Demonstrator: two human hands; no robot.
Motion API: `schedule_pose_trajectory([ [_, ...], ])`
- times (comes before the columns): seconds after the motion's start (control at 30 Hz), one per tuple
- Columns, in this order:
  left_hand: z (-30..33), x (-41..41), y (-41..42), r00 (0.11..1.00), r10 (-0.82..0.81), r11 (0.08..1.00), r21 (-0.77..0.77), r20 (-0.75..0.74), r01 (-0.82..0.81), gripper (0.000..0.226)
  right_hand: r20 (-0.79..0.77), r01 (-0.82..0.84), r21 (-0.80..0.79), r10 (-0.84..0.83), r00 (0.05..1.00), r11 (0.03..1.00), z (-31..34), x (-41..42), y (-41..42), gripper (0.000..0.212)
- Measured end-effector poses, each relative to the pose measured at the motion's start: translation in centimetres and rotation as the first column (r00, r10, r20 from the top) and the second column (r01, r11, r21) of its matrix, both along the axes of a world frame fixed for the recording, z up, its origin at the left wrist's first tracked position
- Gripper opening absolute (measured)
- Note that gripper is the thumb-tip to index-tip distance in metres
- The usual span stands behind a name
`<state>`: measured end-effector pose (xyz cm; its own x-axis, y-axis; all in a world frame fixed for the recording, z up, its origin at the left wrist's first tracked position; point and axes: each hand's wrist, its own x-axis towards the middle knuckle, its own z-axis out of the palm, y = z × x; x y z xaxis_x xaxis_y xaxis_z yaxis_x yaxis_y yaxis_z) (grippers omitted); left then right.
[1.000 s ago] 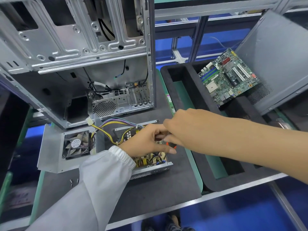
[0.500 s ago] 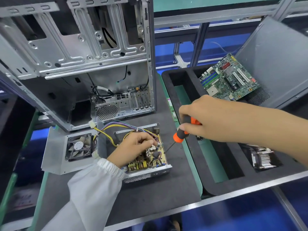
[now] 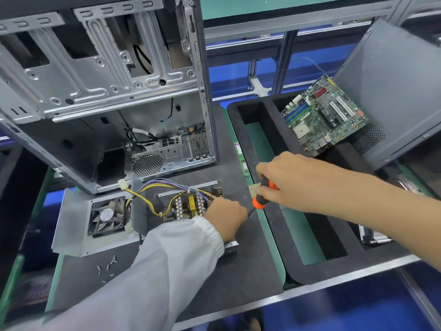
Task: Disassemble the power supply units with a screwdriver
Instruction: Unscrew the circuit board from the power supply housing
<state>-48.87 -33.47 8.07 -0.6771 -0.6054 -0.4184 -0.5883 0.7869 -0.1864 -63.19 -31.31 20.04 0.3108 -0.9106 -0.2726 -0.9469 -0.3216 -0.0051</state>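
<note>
The right hand (image 3: pixel 284 180) gripped the orange-and-black screwdriver (image 3: pixel 261 195), fingers curled round its handle, the shaft angling down toward the left hand (image 3: pixel 225 217). That hand rested on the opened power supply unit (image 3: pixel 183 206) beneath it; its finger positions could not be told.

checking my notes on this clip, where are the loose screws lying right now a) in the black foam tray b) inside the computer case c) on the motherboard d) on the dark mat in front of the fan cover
d: the loose screws lie in a small cluster on the dark mat, just in front of the metal fan cover.
</note>
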Motion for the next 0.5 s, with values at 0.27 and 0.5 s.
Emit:
schedule_pose_trajectory([
  [0.27, -0.4, -0.3, -0.2, 0.999, -0.003, 1.000, 0.024, 0.044, 0.001, 0.036, 0.051, -0.010, 0.013, 0.009, 0.999, 1.000, -0.6, 0.3, 0.2, 0.028],
  [0.5, 2.3, 4.0, 0.1, 0.692, 0.518, 0.842, 0.444, -0.503, -0.307, 0.010, 0.179, 0.214, -0.006, -0.210, 0.961, 0.977, -1.8, -0.8, 1.3, 0.035],
])
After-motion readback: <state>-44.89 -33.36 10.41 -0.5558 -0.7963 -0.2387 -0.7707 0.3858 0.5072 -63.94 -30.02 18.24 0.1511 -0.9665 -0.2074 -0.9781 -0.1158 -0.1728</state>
